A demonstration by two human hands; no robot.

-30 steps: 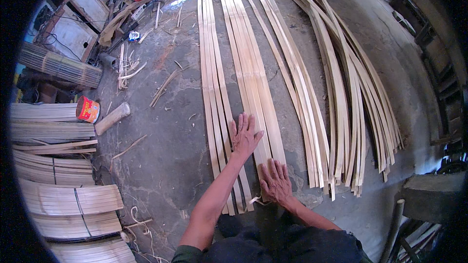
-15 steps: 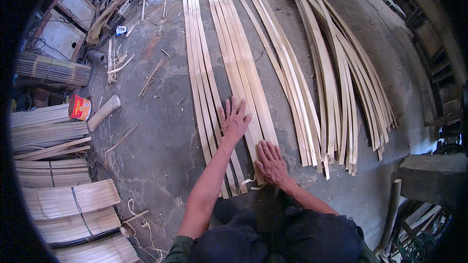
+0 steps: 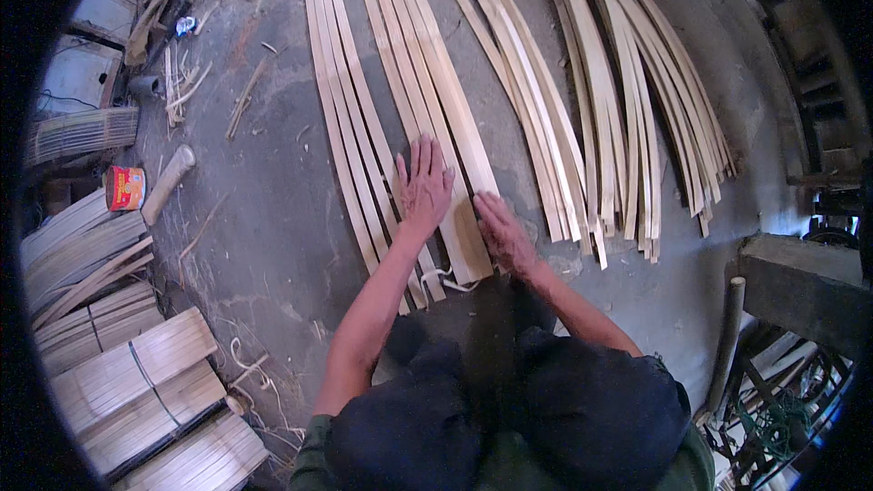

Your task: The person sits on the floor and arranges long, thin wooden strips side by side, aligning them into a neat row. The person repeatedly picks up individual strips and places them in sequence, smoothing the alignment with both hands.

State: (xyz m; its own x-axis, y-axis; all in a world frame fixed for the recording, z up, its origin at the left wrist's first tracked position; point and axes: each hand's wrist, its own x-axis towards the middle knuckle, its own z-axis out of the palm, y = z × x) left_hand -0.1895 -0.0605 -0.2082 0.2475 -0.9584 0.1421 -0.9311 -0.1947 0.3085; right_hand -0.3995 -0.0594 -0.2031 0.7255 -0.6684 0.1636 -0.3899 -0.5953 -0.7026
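Several long pale strips that look like bamboo lie lengthwise on the floor in front of me, in side-by-side groups. My left hand (image 3: 425, 191) rests flat on the middle group of strips (image 3: 400, 55), palm down, fingers stretched and slightly apart. My right hand (image 3: 507, 236) is at the right edge of this group near its close end, fingers extended against the outermost strip (image 3: 459, 118). Neither hand grips anything. Left of them lies a narrower group of strips (image 3: 341, 109). A thin curled sliver (image 3: 455, 285) lies by the near ends.
To the right lie more loose strips (image 3: 514, 82) and a fanned heap (image 3: 627, 118). Tied strip bundles (image 3: 136, 368) are stacked at the lower left, near a red tin (image 3: 125, 188) and a short round wooden piece (image 3: 169, 184). A concrete block (image 3: 805, 286) stands at the right.
The whole view has shifted, so the floor and strips appear higher. My right hand has moved from on top of the strips' near end to their right edge. My left hand stays on the strips.
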